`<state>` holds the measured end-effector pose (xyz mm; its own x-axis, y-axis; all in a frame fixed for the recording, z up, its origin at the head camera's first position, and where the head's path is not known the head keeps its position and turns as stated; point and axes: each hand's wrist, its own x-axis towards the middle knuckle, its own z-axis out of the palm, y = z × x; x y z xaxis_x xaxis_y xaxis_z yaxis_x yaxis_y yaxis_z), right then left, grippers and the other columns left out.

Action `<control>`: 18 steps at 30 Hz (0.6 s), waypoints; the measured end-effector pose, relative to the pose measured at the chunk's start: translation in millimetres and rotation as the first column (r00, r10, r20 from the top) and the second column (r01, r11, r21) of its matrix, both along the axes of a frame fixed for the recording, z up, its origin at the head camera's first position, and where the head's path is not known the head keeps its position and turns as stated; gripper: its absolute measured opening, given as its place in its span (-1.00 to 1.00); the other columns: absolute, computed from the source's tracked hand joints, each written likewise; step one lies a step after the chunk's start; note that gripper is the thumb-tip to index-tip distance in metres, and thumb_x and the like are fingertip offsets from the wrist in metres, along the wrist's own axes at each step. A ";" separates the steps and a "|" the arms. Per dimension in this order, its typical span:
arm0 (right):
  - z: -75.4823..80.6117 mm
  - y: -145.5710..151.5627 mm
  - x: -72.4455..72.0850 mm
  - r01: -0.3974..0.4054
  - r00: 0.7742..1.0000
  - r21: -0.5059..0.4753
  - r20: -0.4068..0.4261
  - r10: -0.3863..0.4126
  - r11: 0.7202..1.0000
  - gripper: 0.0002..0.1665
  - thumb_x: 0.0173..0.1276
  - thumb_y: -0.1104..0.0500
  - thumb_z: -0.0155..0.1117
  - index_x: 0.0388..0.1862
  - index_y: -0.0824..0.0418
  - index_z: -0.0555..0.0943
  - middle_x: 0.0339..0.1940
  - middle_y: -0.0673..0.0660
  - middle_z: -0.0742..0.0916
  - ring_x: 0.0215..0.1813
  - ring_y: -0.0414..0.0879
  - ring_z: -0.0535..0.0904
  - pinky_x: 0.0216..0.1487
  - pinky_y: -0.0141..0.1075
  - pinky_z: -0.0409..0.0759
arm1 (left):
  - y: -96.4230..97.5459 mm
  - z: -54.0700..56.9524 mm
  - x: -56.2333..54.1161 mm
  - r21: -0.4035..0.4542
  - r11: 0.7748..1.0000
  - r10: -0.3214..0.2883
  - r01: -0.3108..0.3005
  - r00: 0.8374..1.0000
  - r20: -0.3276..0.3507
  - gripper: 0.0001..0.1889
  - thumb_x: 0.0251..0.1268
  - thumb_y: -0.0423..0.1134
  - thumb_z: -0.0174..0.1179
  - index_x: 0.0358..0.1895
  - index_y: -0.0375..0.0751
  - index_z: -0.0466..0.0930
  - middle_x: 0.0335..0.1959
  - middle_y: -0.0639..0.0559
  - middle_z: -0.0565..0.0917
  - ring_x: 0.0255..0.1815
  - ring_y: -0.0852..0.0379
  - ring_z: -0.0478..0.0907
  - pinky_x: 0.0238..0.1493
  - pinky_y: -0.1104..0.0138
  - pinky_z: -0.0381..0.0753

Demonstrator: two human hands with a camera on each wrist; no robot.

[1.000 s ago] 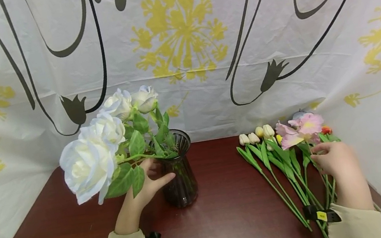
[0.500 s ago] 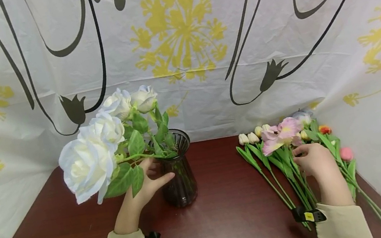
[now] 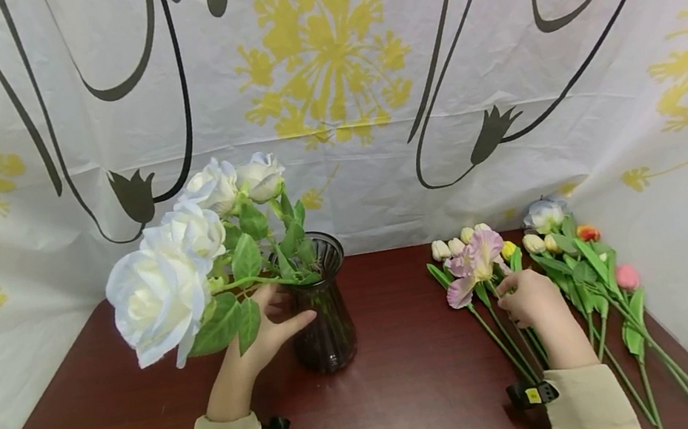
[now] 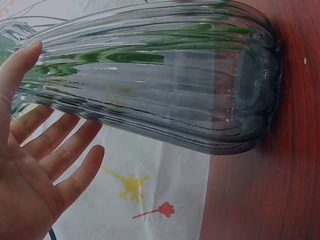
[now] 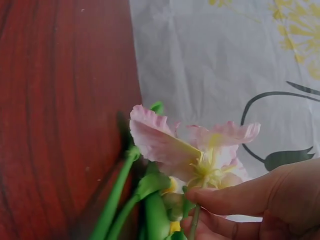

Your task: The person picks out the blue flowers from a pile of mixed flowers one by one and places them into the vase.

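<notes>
My right hand (image 3: 530, 301) pinches the green stem of a pink iris-like flower (image 3: 476, 265) just under its bloom. In the right wrist view thumb and fingers grip that stem (image 5: 194, 222) below the pink petals (image 5: 165, 150). My left hand (image 3: 265, 336) is at the side of a dark ribbed glass vase (image 3: 325, 330), fingers spread and fairly straight. The left wrist view shows the fingertips right at the ribbed glass (image 4: 165, 100), the palm (image 4: 30, 185) apart from it. White-blue roses (image 3: 157, 296) with green leaves lean out of the vase to the left.
Under the held flower lie white tulips (image 3: 440, 250) with long green stems. Farther right lie more flowers, among them a pale blue rose (image 3: 544, 215), an orange bloom (image 3: 587, 233) and a pink tulip (image 3: 627, 277). A patterned white sheet (image 3: 368, 195) stands behind the dark red table (image 3: 414, 398).
My right hand has moved left with the pink flower, from over the right-hand flowers to over the white tulips. The left hand, vase and roses have stayed put.
</notes>
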<state>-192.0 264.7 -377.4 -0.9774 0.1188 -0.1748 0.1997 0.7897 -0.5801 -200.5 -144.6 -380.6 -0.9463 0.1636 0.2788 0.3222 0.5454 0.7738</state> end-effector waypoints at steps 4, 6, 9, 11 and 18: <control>-6.4 0.4 -1.9 0.009 1.000 -0.014 0.009 -0.009 1.000 -0.77 0.29 0.37 0.19 -0.11 0.48 0.60 -0.54 0.18 0.61 -0.58 -0.08 0.54 -0.55 -0.26 0.60 | 0.3 0.0 0.0 0.000 1.000 -0.003 0.003 1.000 0.001 -0.23 0.08 -0.03 0.43 0.33 -0.29 0.34 0.09 -0.20 0.54 0.04 -0.10 0.52 0.02 0.07 0.54; -9.2 0.6 -2.6 0.013 1.000 -0.023 0.011 -0.013 1.000 -0.80 0.28 0.37 0.19 -0.16 0.47 0.60 -0.60 0.16 0.60 -0.61 -0.09 0.54 -0.56 -0.27 0.59 | 0.7 0.2 0.4 0.004 1.000 -0.004 0.004 1.000 0.000 -0.23 0.08 -0.04 0.43 0.33 -0.29 0.35 0.08 -0.19 0.55 0.04 -0.09 0.52 0.02 0.07 0.54; -11.5 0.4 -3.1 0.017 1.000 -0.024 0.013 -0.016 1.000 -0.84 0.27 0.37 0.20 -0.21 0.45 0.61 -0.63 0.14 0.59 -0.62 -0.09 0.54 -0.57 -0.27 0.59 | 0.9 0.3 0.6 0.005 1.000 -0.004 0.004 1.000 0.000 -0.23 0.07 -0.04 0.43 0.33 -0.29 0.35 0.07 -0.19 0.56 0.03 -0.09 0.52 0.02 0.07 0.54; -12.4 0.3 -3.2 0.013 1.000 -0.013 0.007 -0.013 1.000 -0.87 0.26 0.37 0.21 -0.24 0.43 0.61 -0.66 0.13 0.59 -0.63 -0.09 0.54 -0.58 -0.27 0.59 | 0.9 0.6 0.9 0.002 1.000 -0.001 0.001 1.000 0.004 -0.23 0.07 -0.04 0.44 0.33 -0.29 0.35 0.07 -0.20 0.55 0.03 -0.10 0.52 0.02 0.07 0.54; -8.2 1.5 -1.5 0.012 1.000 0.011 0.018 -0.012 1.000 -0.88 0.28 0.34 0.22 -0.25 0.40 0.62 -0.59 0.14 0.64 -0.56 -0.06 0.57 -0.53 -0.24 0.58 | 1.1 2.1 1.4 -0.006 1.000 -0.001 0.001 1.000 0.007 -0.22 0.07 -0.04 0.44 0.34 -0.30 0.34 0.08 -0.20 0.55 0.04 -0.10 0.52 0.02 0.06 0.53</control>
<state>-193.6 266.2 -385.6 -0.9726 0.1322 -0.1910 0.2193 0.7935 -0.5677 -199.1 -143.4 -378.5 -0.9482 0.1658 0.2708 0.3169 0.5494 0.7732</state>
